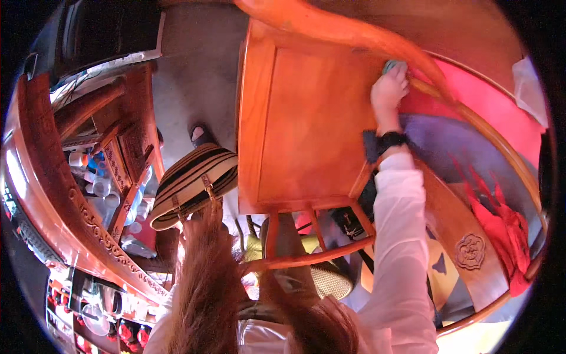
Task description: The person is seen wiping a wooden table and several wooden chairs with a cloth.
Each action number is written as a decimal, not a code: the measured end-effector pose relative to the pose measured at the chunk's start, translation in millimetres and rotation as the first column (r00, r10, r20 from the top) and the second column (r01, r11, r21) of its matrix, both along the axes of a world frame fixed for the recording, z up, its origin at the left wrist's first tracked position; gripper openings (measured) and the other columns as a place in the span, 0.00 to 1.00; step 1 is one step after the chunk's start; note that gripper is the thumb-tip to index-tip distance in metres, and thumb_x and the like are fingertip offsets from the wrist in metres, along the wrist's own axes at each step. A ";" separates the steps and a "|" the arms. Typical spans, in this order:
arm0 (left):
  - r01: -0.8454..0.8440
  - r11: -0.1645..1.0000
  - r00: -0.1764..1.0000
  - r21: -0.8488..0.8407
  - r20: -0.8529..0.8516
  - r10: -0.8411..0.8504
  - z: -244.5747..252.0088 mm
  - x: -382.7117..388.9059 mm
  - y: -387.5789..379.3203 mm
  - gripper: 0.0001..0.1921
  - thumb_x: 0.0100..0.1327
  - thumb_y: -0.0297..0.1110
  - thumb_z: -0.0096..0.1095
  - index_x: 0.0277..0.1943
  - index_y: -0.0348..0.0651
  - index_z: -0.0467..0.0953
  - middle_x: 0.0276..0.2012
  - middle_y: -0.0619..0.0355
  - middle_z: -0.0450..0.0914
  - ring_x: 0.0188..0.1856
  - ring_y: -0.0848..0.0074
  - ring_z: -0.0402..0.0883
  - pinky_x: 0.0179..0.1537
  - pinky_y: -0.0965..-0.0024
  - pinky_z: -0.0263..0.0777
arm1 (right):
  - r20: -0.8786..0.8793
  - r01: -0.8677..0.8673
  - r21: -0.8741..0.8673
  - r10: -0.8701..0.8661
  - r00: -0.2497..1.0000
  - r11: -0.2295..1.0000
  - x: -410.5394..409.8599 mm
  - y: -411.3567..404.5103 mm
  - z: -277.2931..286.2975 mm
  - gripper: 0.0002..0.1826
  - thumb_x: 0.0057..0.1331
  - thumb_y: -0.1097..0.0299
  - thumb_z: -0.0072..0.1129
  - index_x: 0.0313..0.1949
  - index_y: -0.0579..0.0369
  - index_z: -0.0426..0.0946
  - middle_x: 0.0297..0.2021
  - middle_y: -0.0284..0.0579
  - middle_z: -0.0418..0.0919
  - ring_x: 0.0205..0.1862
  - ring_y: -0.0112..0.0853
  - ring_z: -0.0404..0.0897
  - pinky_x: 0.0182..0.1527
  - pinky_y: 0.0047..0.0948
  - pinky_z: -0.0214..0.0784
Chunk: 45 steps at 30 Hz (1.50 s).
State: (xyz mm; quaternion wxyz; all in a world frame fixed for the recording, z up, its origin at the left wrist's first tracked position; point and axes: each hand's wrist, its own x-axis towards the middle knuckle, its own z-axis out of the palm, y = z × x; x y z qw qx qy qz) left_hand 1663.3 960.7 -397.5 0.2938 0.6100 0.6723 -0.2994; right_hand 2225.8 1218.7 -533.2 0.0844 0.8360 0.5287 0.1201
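Observation:
My right hand point(390, 90) is stretched out over the far right corner of a wooden chair's seat point(309, 124), its fingers closed on a small greenish cloth-like item point(393, 66), mostly hidden by them. A black band circles that wrist. The curved wooden top rail point(345, 31) of the chair passes just beyond the hand. My left hand is not clearly visible; long hair covers that side. Near it, left of the seat, hangs a striped woven bag point(194, 186) with leather straps.
A carved wooden desk or table point(79, 190) curves along the left, with plastic containers point(101, 186) beneath it. At right are a carved wooden chair back panel point(468, 252) and a red cloth item point(504, 225). A foot in a dark slipper point(201, 135) stands on the grey floor point(194, 79).

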 end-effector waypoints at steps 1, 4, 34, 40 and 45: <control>0.002 1.000 1.000 0.007 -0.022 -0.001 2.8 -4.7 -1.4 0.25 0.56 0.32 0.61 0.57 0.39 0.67 0.61 0.44 0.66 0.67 0.50 0.64 0.63 0.45 0.60 | -0.070 -0.087 0.103 0.094 0.993 0.991 -25.7 -17.5 -7.5 0.26 0.64 0.72 0.49 0.61 0.69 0.66 0.65 0.62 0.65 0.60 0.56 0.68 0.64 0.52 0.58; -0.001 1.000 1.000 0.009 0.005 0.001 -7.9 6.7 -10.0 0.24 0.56 0.32 0.62 0.56 0.39 0.67 0.60 0.45 0.66 0.67 0.50 0.64 0.62 0.45 0.61 | -0.232 -0.113 0.055 0.123 0.965 0.992 -87.0 -57.7 4.2 0.32 0.63 0.72 0.54 0.66 0.67 0.62 0.71 0.61 0.56 0.68 0.57 0.60 0.70 0.55 0.48; -0.067 0.996 0.992 -0.056 0.101 0.072 23.3 7.3 25.1 0.18 0.57 0.33 0.58 0.50 0.37 0.66 0.54 0.43 0.68 0.59 0.48 0.69 0.56 0.44 0.63 | -0.466 -0.271 0.115 0.293 0.835 0.956 15.8 19.1 -6.3 0.21 0.62 0.75 0.54 0.57 0.56 0.72 0.54 0.55 0.75 0.60 0.54 0.70 0.63 0.54 0.60; -0.024 1.000 0.996 -0.017 0.081 0.026 25.0 28.5 26.9 0.22 0.54 0.30 0.62 0.52 0.36 0.66 0.55 0.43 0.68 0.61 0.48 0.68 0.58 0.46 0.63 | -0.546 -0.291 0.268 0.394 0.740 0.918 5.0 3.7 -8.8 0.23 0.61 0.77 0.52 0.57 0.54 0.73 0.57 0.55 0.74 0.63 0.53 0.68 0.66 0.48 0.57; 0.033 0.988 0.997 0.153 0.069 -0.044 -19.3 -25.2 -39.3 0.23 0.55 0.29 0.63 0.53 0.34 0.67 0.55 0.41 0.68 0.62 0.47 0.67 0.57 0.45 0.64 | -0.421 -0.168 0.099 0.194 0.886 0.981 -82.0 -67.1 14.7 0.30 0.69 0.72 0.49 0.71 0.45 0.60 0.73 0.42 0.58 0.76 0.46 0.52 0.74 0.57 0.41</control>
